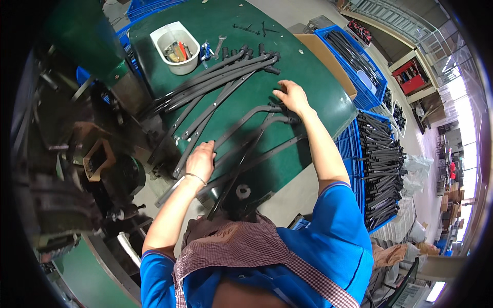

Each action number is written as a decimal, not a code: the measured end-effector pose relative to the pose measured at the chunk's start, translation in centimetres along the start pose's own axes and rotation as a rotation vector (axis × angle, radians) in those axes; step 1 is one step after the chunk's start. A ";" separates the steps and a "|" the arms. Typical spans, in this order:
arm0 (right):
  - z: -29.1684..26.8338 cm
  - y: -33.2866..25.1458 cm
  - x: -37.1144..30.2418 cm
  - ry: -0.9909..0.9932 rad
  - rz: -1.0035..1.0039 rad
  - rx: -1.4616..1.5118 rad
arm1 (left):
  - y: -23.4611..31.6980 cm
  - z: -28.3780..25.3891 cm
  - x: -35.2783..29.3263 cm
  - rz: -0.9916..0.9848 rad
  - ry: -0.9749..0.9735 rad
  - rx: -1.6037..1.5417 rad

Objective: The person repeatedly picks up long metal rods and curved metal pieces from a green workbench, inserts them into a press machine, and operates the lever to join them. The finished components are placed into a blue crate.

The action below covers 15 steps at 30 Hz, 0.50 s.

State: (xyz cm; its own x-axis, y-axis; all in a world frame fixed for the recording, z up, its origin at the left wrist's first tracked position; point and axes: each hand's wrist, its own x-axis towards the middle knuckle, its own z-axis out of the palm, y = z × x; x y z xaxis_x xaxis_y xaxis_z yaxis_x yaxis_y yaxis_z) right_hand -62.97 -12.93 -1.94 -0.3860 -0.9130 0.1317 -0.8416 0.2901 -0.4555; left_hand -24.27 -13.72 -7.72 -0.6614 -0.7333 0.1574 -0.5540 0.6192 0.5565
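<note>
Black bent metal tubes with dark end fittings lie on a green-topped table. My left hand (200, 161) is closed round the lower part of one bent tube (240, 123) at the table's near left. My right hand (292, 96) hovers by the fitted end of that tube, its thumb and fingers apart and nothing between them. Nearer to me, more tubes (257, 137) lie side by side, partly under my left forearm. Beyond my hands, a bundle of similar tubes (215, 84) stretches diagonally, its fitted ends toward the far right.
A white tub (177, 32) with small parts and a red-handled tool stands at the far left. Beside it lie a wrench (221, 45) and a blue tool (206, 53). Blue crates (354, 169) of black tubes flank the table's right; dark machinery (97, 154) stands left.
</note>
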 end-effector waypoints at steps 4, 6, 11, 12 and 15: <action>2.9 3.1 6.7 0.199 -0.019 -0.189 | 2.6 1.5 1.5 0.089 -0.004 0.138; 4.3 3.4 9.5 0.218 -0.074 -0.220 | 3.2 1.2 1.8 0.041 -0.090 0.104; 5.2 2.3 14.6 0.127 -0.334 -0.486 | 2.8 -0.2 2.9 -0.061 -0.210 -0.061; 4.8 2.8 15.1 0.097 -0.405 -0.546 | 2.5 -0.1 2.9 -0.059 -0.211 -0.084; 2.1 3.9 14.3 0.174 -0.613 -0.325 | 3.1 -1.0 3.0 -0.019 -0.146 -0.085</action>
State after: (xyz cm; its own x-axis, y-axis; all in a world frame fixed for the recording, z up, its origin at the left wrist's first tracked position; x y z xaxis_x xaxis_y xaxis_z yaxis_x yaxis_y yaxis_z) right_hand -71.00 -25.44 -3.66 0.1605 -0.8881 0.4308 -0.9859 -0.1650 0.0272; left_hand -27.46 -14.32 -4.72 -0.7210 -0.6923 0.0294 -0.5264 0.5748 0.6265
